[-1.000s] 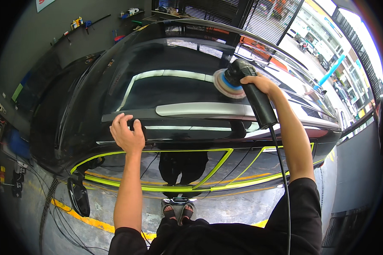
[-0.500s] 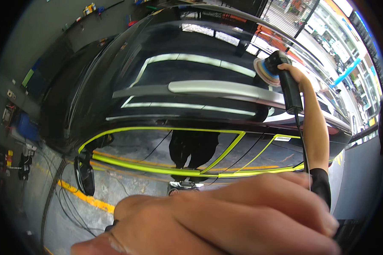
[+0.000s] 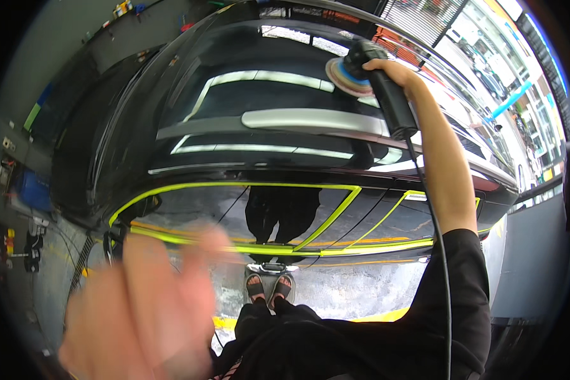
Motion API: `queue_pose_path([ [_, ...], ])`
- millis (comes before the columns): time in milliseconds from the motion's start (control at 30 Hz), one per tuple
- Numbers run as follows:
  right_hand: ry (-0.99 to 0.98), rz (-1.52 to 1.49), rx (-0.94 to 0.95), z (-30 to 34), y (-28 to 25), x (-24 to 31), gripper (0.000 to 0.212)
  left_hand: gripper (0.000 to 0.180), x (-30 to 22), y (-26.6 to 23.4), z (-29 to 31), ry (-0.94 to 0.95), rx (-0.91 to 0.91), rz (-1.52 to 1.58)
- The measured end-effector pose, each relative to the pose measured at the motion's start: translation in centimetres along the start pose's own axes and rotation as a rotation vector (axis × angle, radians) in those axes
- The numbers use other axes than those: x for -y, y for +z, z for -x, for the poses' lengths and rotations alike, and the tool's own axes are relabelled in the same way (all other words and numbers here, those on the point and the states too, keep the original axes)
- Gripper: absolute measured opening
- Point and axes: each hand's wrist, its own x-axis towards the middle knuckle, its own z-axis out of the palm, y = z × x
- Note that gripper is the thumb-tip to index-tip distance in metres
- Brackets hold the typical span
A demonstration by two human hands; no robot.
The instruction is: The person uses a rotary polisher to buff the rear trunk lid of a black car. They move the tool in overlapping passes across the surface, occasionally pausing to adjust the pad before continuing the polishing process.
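A black electric polisher [image 3: 394,107] with a round layered pad [image 3: 345,79] is in my right hand [image 3: 389,68], whose fingers wrap round its body near the head. The pad sits at the glossy black roof [image 3: 234,98] of a car, beyond the silver roof rail [image 3: 310,119]; its contact edge is partly hidden. From the polisher's rear end a black cord [image 3: 442,253] runs down along my right arm. My left hand [image 3: 142,310] is raised close to the camera at lower left, smeared by motion, and no object shows in it.
Yellow-green masking tape [image 3: 253,184] frames the side windows. A side mirror [image 3: 109,246] is mostly hidden behind my left hand. My sandalled feet [image 3: 255,288] stand on a small platform [image 3: 272,269] beside the car. A blue item [image 3: 33,190] stands at left; the street shows at upper right.
The polisher in my right hand has moved left and farther across the roof. My left hand has swung from the lower middle to the lower left, uncovering my feet and right sleeve.
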Motion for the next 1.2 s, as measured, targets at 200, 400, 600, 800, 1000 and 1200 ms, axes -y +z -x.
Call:
queue_pose_path([
  [200, 0.014, 0.034, -0.12, -0.4, -1.7, 0.4, 0.059, 0.051, 11.4, -9.3, 5.4, -0.515, 0.05, -1.035],
  [400, 0.084, 0.006, -0.222, -2.6, -6.5, -2.4, 0.062, 0.061, 19.2, -13.7, 6.6, -0.462, 0.23, -1.481],
  [600, 0.127, -0.014, -0.275, -7.0, -10.5, -3.4, 0.064, 0.058, 22.3, -13.6, 6.2, -0.415, 0.251, -1.676],
  [800, 0.173, -0.011, -0.309, -14.1, -15.0, -4.0, 0.068, 0.054, 23.1, -13.8, 6.7, -0.413, 0.298, -1.684],
  [1000, 0.205, -0.022, -0.298, -19.8, -14.3, -1.2, 0.068, 0.057, 22.4, -14.9, 7.5, -0.47, 0.361, -1.747],
  [1200, 0.175, -0.062, -0.279, -23.9, -14.6, 0.3, 0.068, 0.059, 22.4, -15.5, 7.5, -0.494, 0.419, -1.767],
])
